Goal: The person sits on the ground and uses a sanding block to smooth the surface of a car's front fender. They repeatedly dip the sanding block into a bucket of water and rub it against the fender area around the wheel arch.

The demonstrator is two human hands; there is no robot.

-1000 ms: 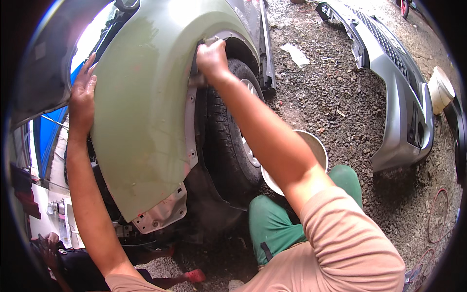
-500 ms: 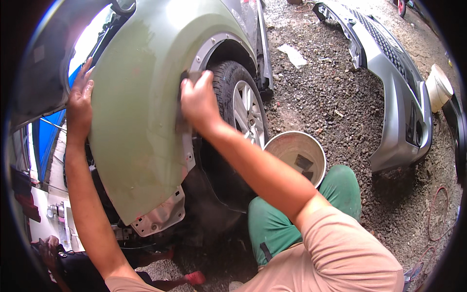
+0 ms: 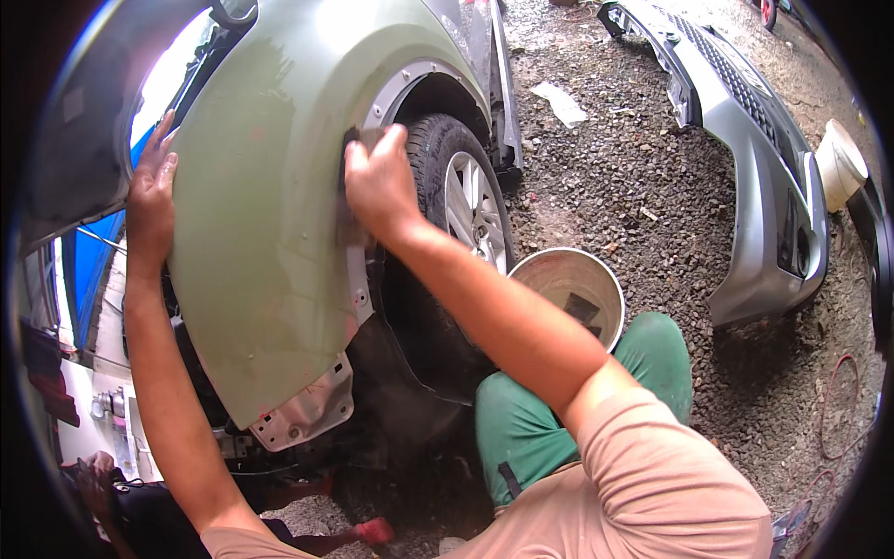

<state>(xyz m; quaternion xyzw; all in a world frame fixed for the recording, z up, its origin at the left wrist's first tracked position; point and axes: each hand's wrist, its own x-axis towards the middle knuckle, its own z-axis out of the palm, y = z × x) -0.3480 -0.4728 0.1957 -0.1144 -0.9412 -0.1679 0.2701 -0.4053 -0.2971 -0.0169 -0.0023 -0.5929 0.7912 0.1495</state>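
The green fender (image 3: pixel 256 214) is sitting on the car's front corner, curving around beside the wheel (image 3: pixel 475 200). The left hand (image 3: pixel 152 200) is resting against its far edge, fingers outstretched, not clasping anything visible. The right hand (image 3: pixel 380 182) is curling around a dark, blurred pad (image 3: pixel 344 193), holding it against the wheel-arch edge. A pale bucket (image 3: pixel 559 270) is standing near the wheel.

Over the past second, the right hand (image 3: pixel 380 186) and its dark pad (image 3: pixel 350 229) have moved down the fender (image 3: pixel 265 196) along its wheel-opening edge, rising slightly in the last half-second. The forearm has uncovered more of the silver wheel (image 3: pixel 473 207) and the bucket (image 3: pixel 551 268), where a dark piece (image 3: pixel 582 310) now shows.
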